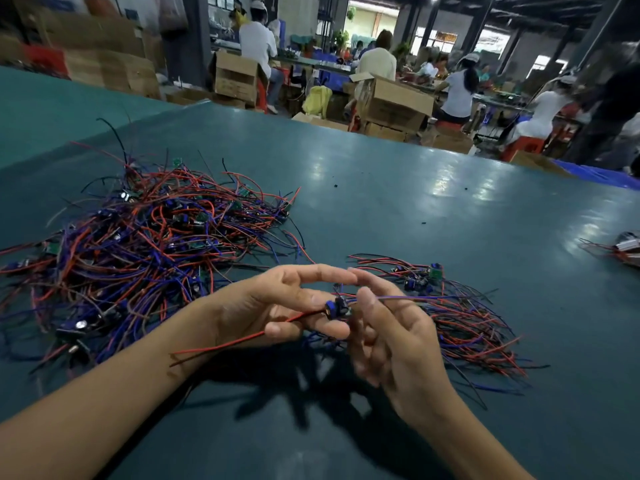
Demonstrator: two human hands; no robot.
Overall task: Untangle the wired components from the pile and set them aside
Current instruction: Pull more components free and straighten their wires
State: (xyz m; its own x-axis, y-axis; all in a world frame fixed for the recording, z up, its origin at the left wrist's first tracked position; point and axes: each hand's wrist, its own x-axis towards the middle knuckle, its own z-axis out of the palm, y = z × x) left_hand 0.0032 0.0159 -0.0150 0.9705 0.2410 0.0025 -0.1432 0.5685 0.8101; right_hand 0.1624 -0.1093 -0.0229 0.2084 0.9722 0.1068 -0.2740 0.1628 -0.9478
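Observation:
A big tangled pile (138, 237) of red, blue and black wired components lies on the green table at the left. A smaller, flatter heap of wired components (460, 317) lies at the right. Between the two, just above the table, my left hand (277, 306) pinches one wired component (337, 306) between thumb and fingers. The component is a small blue and black part whose red and black wires trail down-left over my left wrist. My right hand (391, 334) pinches the blue wire that runs off to the right from the same component.
The green table (381, 188) stretches far ahead, with a few small black bits on it. Another small bundle of parts (623, 249) sits at the right edge. Beyond the table, people sit working among cardboard boxes (391, 102).

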